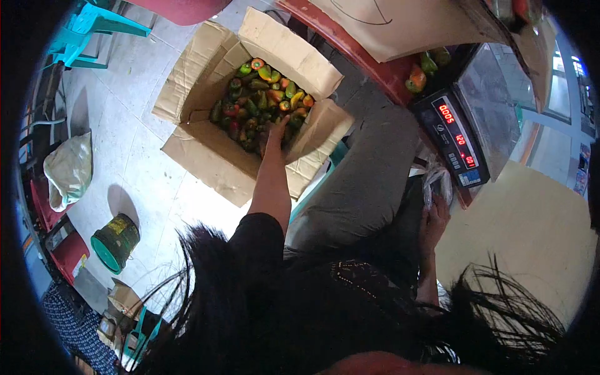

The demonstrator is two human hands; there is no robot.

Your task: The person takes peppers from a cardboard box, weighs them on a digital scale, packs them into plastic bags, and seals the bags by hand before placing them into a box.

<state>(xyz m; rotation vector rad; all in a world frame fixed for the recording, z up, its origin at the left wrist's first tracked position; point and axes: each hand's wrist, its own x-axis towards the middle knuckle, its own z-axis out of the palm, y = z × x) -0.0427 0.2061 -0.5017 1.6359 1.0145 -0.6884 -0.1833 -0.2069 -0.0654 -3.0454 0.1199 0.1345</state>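
Note:
My left hand (275, 130) reaches down into an open cardboard box (209, 150) and touches the bell peppers (255, 103) inside. Its fingertips are lost among them, so I cannot tell whether it grips one. The peppers are green, orange and red, heaped on the bottom of the box. On the right, beside my leg, my right hand (435, 215) is closed on a clear plastic bag (437, 183). The bag hangs just below a black digital scale (451, 139) with lit red digits.
More peppers (417, 79) lie behind the scale, by a cardboard sheet (431, 25). A pale tabletop (519, 231) is at my right. On the tiled floor stand a dark bucket (116, 242) with a green rim and a white sack (69, 170). A teal stool (94, 28) is at upper left.

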